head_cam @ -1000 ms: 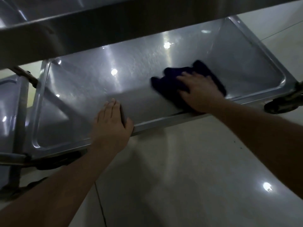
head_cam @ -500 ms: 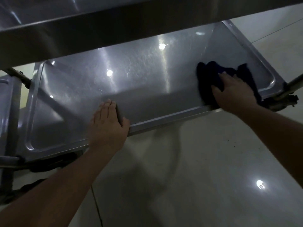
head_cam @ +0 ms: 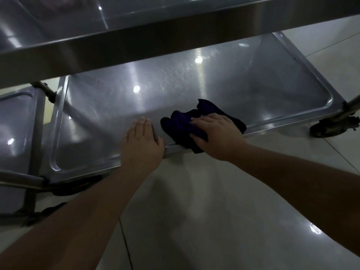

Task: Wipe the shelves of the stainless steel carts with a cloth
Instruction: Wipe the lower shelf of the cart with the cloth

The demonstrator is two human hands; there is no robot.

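Observation:
The bottom shelf (head_cam: 109, 106) of a stainless steel cart lies low before me, shiny and rimmed. A dark blue cloth (head_cam: 181, 123) sits bunched on its near edge, right of centre. My right hand (head_cam: 218, 135) presses flat on the cloth, fingers spread over it. My left hand (head_cam: 142, 141) grips the shelf's front rim just left of the cloth, thumb under the edge. The cart's upper shelf (head_cam: 97, 45) crosses the top of the view and hides the far part of the lower one.
A second steel cart's shelf (head_cam: 17, 121) stands at the left, close beside the first. A caster wheel (head_cam: 327, 129) sits at the right corner, another wheel (head_cam: 74, 187) under the left corner. Glossy pale floor tiles (head_cam: 214, 211) fill the foreground.
My right hand slid the cloth out to the shelf's right end, then back left, now next to my left hand. The left hand has kept its hold on the rim.

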